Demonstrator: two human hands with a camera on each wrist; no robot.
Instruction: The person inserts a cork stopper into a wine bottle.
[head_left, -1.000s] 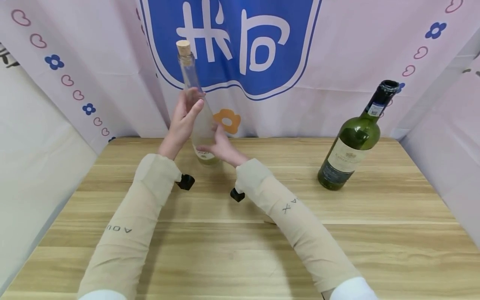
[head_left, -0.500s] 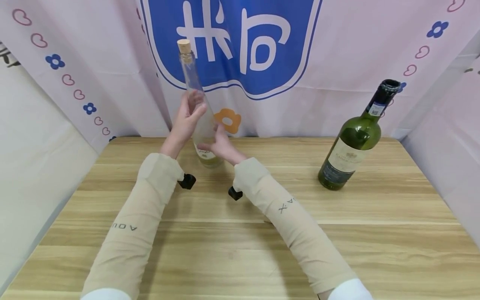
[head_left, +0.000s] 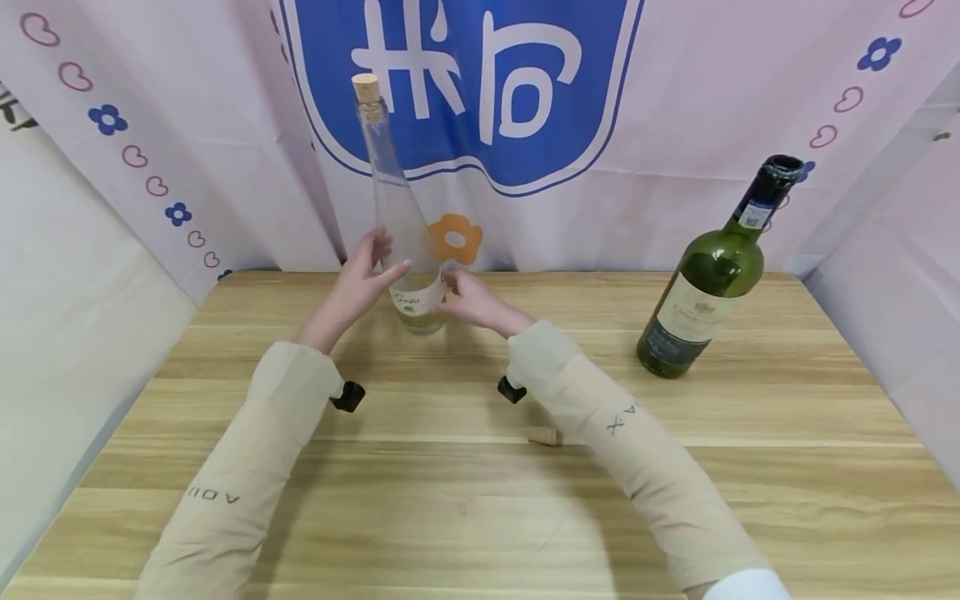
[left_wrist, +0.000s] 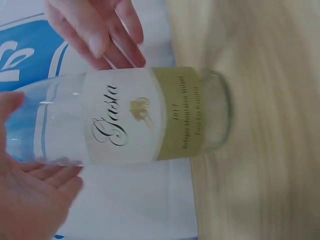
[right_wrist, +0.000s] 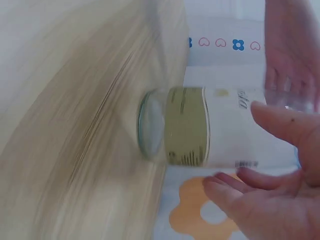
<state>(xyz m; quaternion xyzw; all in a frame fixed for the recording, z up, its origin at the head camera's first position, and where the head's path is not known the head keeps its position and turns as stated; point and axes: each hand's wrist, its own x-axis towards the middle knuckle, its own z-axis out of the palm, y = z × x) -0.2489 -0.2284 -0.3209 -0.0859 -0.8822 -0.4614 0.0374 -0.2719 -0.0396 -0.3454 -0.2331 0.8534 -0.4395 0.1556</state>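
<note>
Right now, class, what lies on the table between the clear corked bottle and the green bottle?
In the head view, nothing: bare wooden table separates the clear bottle from the green bottle. The right hand reaches in beside the clear bottle.

A clear glass bottle (head_left: 401, 225), smooth and glossy, is closed with a rough cork (head_left: 367, 87) and wrapped in a matt paper label (left_wrist: 142, 115). At 3 o'clock from it, glossy green glass is seen on the wine bottle (head_left: 708, 275), also paper-labelled. The tabletop (head_left: 480, 500) is pale matt wood-grain. The backdrop (head_left: 675, 100) is printed cloth.
</note>
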